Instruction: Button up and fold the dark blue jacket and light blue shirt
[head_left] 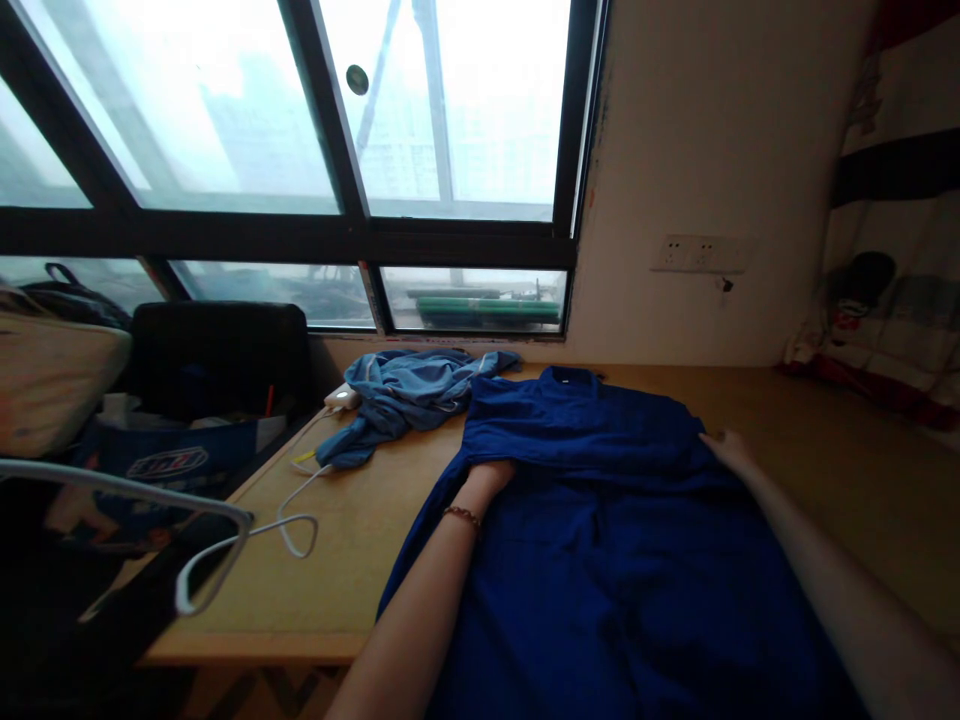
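Observation:
A dark blue collared garment (577, 430) lies across the table and hangs toward me, its collar pointing at the window. A crosswise fold runs over its upper part. At the left end of that fold, my left hand (491, 478) reaches under the cloth; its fingers are hidden, and a beaded bracelet (463, 515) circles the wrist. On the far right side, my right hand (729, 448) pinches the garment's edge near the shoulder. A crumpled lighter blue garment (412, 385) lies beyond my left hand, close to the window.
The wooden table (292, 590) carries a white adapter (342, 399) and a loose white cable (279, 522). A grey metal bar (127, 485) juts in from the left, before a black chair (221, 350) and bags. A curtain (892, 300) hangs at right, near wall sockets (701, 253).

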